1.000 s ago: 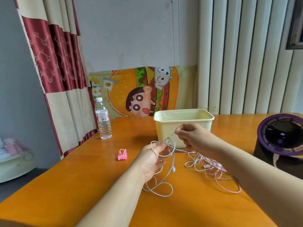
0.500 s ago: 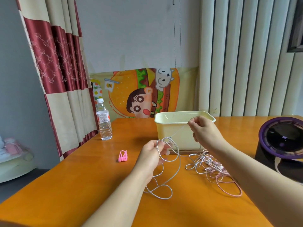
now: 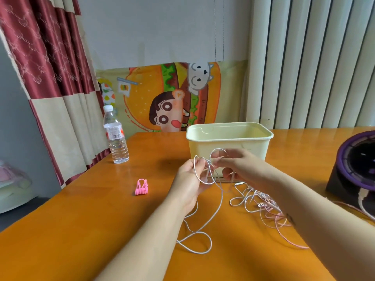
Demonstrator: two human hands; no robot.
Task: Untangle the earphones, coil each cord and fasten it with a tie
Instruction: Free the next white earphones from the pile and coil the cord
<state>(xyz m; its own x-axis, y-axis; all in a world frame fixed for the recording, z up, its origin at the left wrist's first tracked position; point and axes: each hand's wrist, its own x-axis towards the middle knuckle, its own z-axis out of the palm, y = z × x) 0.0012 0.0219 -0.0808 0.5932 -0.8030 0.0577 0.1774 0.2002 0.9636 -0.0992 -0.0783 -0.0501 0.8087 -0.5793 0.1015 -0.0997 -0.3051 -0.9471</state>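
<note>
Compared with half a second ago, the right hand (image 3: 243,169) is being held lower and closer to the left hand (image 3: 188,179), no longer drawn out up by the rim of the cream box (image 3: 229,146). The white cord (image 3: 199,253) is being pinched between the right thumb and fingertips, just beside the left fingertips. Several loops of that cord are being gripped by the left hand, its fingers curled round them, with another loop being arched between the two hands. Below the left wrist the rest of the cord is being left trailing onto the orange table (image 3: 91,220) in a loose loop. A tangle of pink and white cords (image 3: 261,203) is lying under the right forearm. The pink ties (image 3: 141,187) are lying well apart to the left of the left hand, and a water bottle (image 3: 116,142) is standing beyond them.
</note>
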